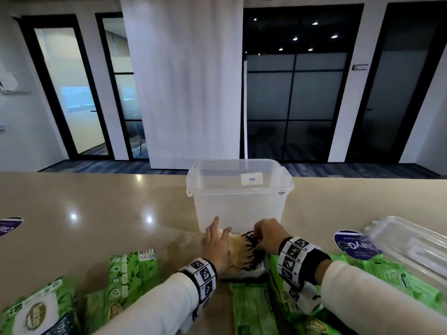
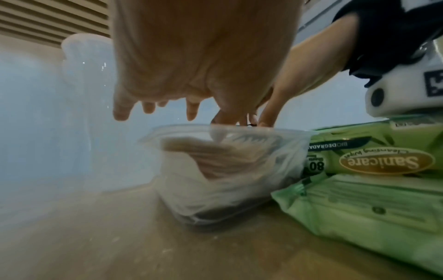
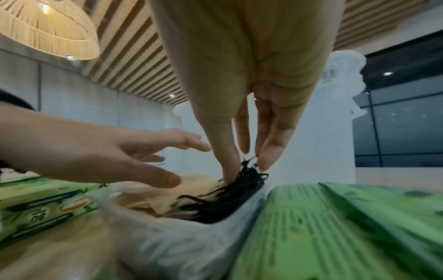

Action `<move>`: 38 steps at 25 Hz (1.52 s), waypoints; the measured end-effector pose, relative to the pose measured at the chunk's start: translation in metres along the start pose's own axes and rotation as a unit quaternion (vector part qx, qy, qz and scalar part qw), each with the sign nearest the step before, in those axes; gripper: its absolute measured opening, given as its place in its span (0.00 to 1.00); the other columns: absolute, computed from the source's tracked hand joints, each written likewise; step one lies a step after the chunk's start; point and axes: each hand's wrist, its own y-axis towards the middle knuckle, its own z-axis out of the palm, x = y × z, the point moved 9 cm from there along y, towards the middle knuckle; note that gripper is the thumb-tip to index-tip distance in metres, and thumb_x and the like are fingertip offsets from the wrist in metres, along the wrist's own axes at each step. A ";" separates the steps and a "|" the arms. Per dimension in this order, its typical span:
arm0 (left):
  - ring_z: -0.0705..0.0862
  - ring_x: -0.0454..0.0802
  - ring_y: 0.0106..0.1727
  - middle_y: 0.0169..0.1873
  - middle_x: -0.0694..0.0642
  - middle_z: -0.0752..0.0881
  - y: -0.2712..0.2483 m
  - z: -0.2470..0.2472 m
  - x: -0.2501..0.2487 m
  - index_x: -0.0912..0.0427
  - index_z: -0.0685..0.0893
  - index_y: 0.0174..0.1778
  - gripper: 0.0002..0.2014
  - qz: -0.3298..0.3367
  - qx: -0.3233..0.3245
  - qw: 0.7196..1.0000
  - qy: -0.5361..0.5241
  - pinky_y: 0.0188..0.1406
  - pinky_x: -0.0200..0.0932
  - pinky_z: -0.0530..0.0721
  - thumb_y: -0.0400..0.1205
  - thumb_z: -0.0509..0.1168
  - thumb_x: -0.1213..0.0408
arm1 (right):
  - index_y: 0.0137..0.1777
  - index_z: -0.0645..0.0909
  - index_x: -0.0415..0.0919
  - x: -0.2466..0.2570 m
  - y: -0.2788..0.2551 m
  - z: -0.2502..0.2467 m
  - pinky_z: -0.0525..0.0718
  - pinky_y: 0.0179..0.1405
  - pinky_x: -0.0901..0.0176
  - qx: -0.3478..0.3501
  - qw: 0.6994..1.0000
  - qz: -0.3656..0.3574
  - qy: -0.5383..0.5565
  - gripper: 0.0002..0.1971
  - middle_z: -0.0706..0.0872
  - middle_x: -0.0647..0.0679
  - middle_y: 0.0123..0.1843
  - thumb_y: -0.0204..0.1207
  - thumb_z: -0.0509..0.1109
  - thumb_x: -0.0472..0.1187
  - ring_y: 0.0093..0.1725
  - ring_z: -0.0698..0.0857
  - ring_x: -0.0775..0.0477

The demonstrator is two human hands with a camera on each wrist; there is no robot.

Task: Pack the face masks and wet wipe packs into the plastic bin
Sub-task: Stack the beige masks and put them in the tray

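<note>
A clear plastic bin [image 1: 239, 199] stands open on the beige counter. Just in front of it lies a clear bag of beige face masks [image 1: 238, 252] with black ear loops [image 3: 230, 197]. My left hand [image 1: 219, 234] lies with straight, spread fingers on the left side of the mask stack [image 2: 227, 170]. My right hand [image 1: 260, 234] pinches the bunch of black loops between thumb and fingers [image 3: 271, 149]. Several green wet wipe packs [image 1: 133, 269] lie on the counter to either side of my arms, some under my right forearm [image 1: 362, 274].
The bin's clear lid [image 1: 408, 243] lies at the right, partly over a round purple sticker [image 1: 348, 243]. Another purple sticker [image 1: 9, 226] is at the far left edge. Wipe packs [image 2: 378, 164] press against the mask bag's right side.
</note>
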 end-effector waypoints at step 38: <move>0.72 0.58 0.67 0.61 0.49 0.83 0.072 -0.110 0.027 0.40 0.80 0.60 0.19 0.001 0.016 1.000 0.022 0.67 0.60 0.69 0.89 0.44 0.47 | 0.55 0.84 0.27 0.077 -0.066 0.025 0.81 0.54 0.42 0.124 0.933 -0.171 -0.293 0.11 0.84 0.29 0.58 0.78 0.63 0.30 0.59 0.82 0.29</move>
